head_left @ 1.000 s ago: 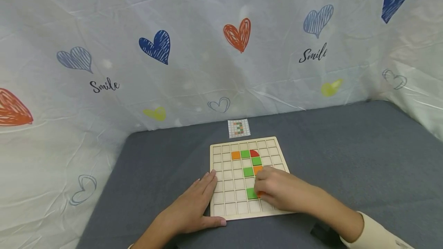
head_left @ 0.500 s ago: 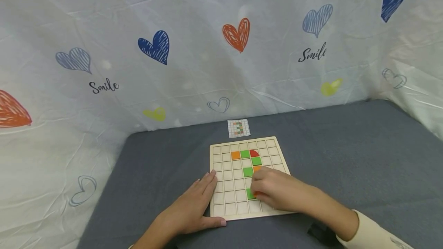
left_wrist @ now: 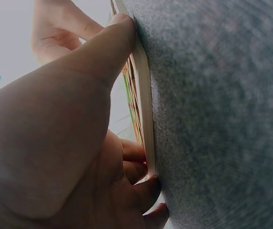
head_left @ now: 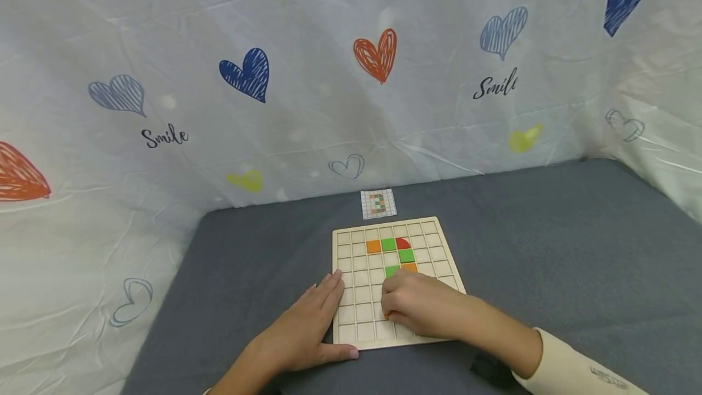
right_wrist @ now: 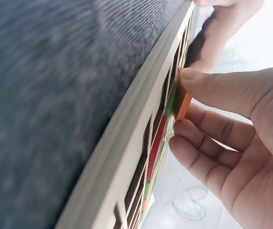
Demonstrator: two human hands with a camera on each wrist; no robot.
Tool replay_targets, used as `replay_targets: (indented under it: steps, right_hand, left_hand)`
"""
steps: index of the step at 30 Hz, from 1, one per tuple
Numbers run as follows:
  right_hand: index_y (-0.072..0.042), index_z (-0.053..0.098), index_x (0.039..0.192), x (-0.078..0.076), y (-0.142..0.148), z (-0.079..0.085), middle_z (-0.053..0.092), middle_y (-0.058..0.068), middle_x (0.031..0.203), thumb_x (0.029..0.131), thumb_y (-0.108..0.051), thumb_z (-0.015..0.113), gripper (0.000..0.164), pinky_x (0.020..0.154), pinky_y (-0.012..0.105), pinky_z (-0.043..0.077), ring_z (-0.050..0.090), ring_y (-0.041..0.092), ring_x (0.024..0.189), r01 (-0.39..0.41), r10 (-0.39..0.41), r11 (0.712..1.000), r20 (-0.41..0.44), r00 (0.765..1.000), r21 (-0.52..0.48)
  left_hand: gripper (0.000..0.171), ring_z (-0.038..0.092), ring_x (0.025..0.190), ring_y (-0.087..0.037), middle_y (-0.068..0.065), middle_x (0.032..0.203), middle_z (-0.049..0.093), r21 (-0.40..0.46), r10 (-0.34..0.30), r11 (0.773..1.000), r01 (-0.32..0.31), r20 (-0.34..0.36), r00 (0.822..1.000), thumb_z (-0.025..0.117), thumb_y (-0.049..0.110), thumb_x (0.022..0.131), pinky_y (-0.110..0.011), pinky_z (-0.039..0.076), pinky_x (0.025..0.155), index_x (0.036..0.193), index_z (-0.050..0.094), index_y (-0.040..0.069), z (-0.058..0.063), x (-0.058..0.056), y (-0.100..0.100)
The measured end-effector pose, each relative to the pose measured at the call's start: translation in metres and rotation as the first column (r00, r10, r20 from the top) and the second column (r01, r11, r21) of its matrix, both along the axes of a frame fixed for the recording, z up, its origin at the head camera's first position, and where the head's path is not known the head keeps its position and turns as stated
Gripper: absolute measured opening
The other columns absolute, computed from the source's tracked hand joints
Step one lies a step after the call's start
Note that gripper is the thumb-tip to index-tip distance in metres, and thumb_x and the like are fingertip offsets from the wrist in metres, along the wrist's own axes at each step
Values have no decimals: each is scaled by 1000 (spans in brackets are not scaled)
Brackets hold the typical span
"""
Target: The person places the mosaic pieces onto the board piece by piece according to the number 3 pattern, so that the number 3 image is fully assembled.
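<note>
My right hand (head_left: 419, 305) pinches an orange tile (right_wrist: 183, 106) between thumb and fingertips, over the lower middle of a wooden grid board (head_left: 362, 313). In the right wrist view the tile stands tilted at the grid, close to a green tile (right_wrist: 171, 98) and a red tile (right_wrist: 156, 148). Farther up the board lie an orange square (head_left: 373, 246), a green square (head_left: 388, 244), a red rounded tile (head_left: 403, 242) and more green and orange squares. My left hand (head_left: 304, 328) rests along the board's left edge, thumb at the near corner.
A small white card (head_left: 378, 203) printed with a coloured grid lies behind the board. Grey cloth (head_left: 263, 261) covers the table. A white curtain (head_left: 307, 114) with hearts hangs at the back. A dark object (head_left: 490, 370) sits below my right wrist.
My right hand has moved left across the board with the orange tile, now covering the lower green square. The left hand and the board have stayed in place.
</note>
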State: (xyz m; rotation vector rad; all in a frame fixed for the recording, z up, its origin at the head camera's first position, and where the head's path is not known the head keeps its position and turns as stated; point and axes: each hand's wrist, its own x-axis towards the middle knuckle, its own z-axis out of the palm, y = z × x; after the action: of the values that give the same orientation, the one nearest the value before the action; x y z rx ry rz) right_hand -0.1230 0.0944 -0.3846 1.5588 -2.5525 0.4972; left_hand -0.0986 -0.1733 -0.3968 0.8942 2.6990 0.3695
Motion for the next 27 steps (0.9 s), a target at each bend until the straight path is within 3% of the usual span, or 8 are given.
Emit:
replay_targets:
  steps: [10,17,19,21,24,26,27]
  right_hand:
    - [-20,70,72,-1,-9,1,50,-13,74,79,-8,82,18,65,17,43,48,3,69,17,-17,1000,4,1000,21]
    - [-19,73,72,-1,-24,4,49,-11,71,76,-10,84,15,61,16,42,49,6,66,28,-24,995,-47,999,91]
    - [-20,74,73,1,-28,4,50,-10,71,75,-11,85,14,60,17,42,49,8,65,49,-34,988,-103,994,147]
    - [-19,74,76,7,-30,4,54,-8,74,73,-11,85,14,60,19,43,50,10,66,81,-40,973,-189,981,217]
    - [-13,77,89,24,-30,2,62,-3,84,75,-15,84,16,65,21,47,54,13,72,153,-30,935,-359,933,320]
    - [-8,77,102,38,-29,-1,67,3,98,81,-23,81,27,74,22,51,60,15,84,201,-26,908,-431,902,367]
    - [-6,75,110,44,-29,-3,68,6,108,84,-30,79,35,80,22,52,62,16,93,221,-37,896,-430,902,385]
  left_hand:
    - [112,13,151,-28,-12,167,11,-3,-3,1000,3,-1,1000,52,79,86,-50,23,118,159,20,1,0,0,0]
    - [111,13,151,-28,-13,167,11,1,-1,1000,1,-8,1000,52,79,86,-50,24,118,159,20,1,-1,0,-2]
    - [111,14,151,-28,-12,167,11,3,2,1000,-2,-8,1000,52,78,86,-50,23,118,159,21,2,-1,0,-3]
    - [111,14,151,-28,-12,167,12,2,2,1000,-2,-10,1000,52,79,86,-50,23,118,159,21,2,-1,0,-2]
    - [111,14,151,-28,-12,166,12,-3,-2,1000,2,-16,1000,52,79,86,-50,23,118,159,21,1,-2,0,-2]
    - [111,15,151,-28,-12,166,13,-9,-4,1000,4,-22,1000,51,79,86,-50,24,118,159,21,1,-1,0,-1]
    - [111,15,151,-28,-12,166,13,-11,-3,1000,3,-23,1000,51,79,85,-50,24,118,159,21,1,-1,0,-1]
